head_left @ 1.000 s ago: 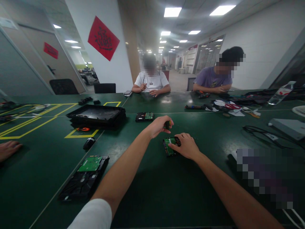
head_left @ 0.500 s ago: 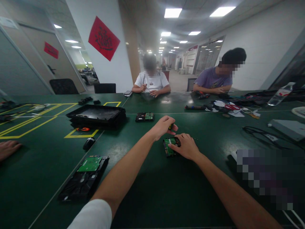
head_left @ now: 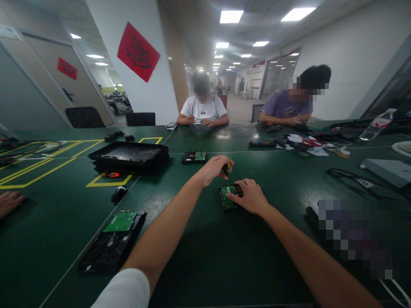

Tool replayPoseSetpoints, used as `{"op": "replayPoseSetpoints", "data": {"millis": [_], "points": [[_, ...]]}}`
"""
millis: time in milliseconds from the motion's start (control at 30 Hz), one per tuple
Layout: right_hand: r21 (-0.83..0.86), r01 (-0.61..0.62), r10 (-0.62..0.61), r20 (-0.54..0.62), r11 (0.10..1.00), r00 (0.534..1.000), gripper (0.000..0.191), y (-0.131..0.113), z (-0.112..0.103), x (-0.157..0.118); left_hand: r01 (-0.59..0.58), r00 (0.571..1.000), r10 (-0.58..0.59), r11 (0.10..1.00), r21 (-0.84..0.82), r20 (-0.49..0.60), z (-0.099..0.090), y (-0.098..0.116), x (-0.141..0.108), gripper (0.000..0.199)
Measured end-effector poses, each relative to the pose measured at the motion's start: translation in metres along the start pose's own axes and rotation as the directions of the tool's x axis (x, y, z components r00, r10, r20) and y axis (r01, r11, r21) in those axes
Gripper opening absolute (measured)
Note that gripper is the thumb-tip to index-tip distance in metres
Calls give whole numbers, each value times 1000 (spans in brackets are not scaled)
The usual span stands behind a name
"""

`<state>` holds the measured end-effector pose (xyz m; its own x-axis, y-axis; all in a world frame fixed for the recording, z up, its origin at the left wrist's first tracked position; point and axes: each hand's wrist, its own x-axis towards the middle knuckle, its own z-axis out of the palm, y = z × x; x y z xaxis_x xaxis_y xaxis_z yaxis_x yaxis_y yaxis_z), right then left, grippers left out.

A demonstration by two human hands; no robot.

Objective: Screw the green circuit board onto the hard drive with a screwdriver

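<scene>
Near the middle of the green table lies a hard drive (head_left: pixel 227 200), its green circuit board facing up. My right hand (head_left: pixel 252 196) grips it from the right, with the thumb across the board and the fingers over the far side. Just above and behind the drive, my left hand (head_left: pixel 215 167) is closed around a black-and-yellow screwdriver (head_left: pixel 226 168). Only part of its handle shows; the fingers hide the rest, and I see no contact with the drive. Tiny bits (head_left: pixel 263 186), perhaps screws, lie right of my right hand.
Another hard drive (head_left: pixel 194 157) lies further back. A drive in a black caddy (head_left: pixel 111 244) is at left, near a mouse (head_left: pixel 119 193) and stacked black trays (head_left: pixel 128 156). Another person's hand (head_left: pixel 11 202) rests at the left edge. Cables (head_left: pixel 353 184) and a grey box (head_left: pixel 387 172) are at right.
My left hand has shifted slightly left and up, away from the hard drive, and the screwdriver handle has changed angle. My right hand stays on the drive.
</scene>
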<state>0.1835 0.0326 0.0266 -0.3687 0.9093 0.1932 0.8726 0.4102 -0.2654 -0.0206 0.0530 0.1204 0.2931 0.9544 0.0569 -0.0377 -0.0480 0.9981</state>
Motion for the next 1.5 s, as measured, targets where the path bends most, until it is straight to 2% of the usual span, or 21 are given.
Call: {"op": "replayPoseSetpoints", "data": {"millis": [300, 400, 567, 733, 1000, 1133, 1367, 1500], "points": [[-21, 21, -21, -13, 1000, 1000, 65, 0, 0, 0, 56, 998, -48, 982, -183, 46, 9, -9, 2, 21], [-15, 22, -22, -13, 1000, 1000, 67, 1, 0, 0, 53, 998, -46, 987, -154, 49, 6, -9, 3, 22], [3, 18, -18, -15, 1000, 1000, 68, 2, 1, 0, -18, 999, 19, 999, -27, 27, -2, -2, 1, 25], [11, 12, -12, -5, 1000, 1000, 69, 2, 1, 0, 7, 1000, -8, 1000, 29, 8, -3, 5, -3, 24], [-5, 27, -27, -8, 1000, 1000, 68, 3, 1, 0, 51, 999, -49, 990, -132, 17, 12, 1, -3, 17], [-15, 30, -30, -12, 999, 999, 67, 3, 1, 0, 57, 998, -52, 980, -190, 35, 11, -5, 0, 17], [-6, 15, -15, -20, 1000, 1000, 67, 2, 2, 0, -32, 999, 32, 999, -19, 19, 0, 2, -2, 17], [-5, 27, -27, -24, 1000, 999, 67, 2, 2, 0, -29, 999, 27, 998, 55, 30, 1, 6, -5, 19]]}}
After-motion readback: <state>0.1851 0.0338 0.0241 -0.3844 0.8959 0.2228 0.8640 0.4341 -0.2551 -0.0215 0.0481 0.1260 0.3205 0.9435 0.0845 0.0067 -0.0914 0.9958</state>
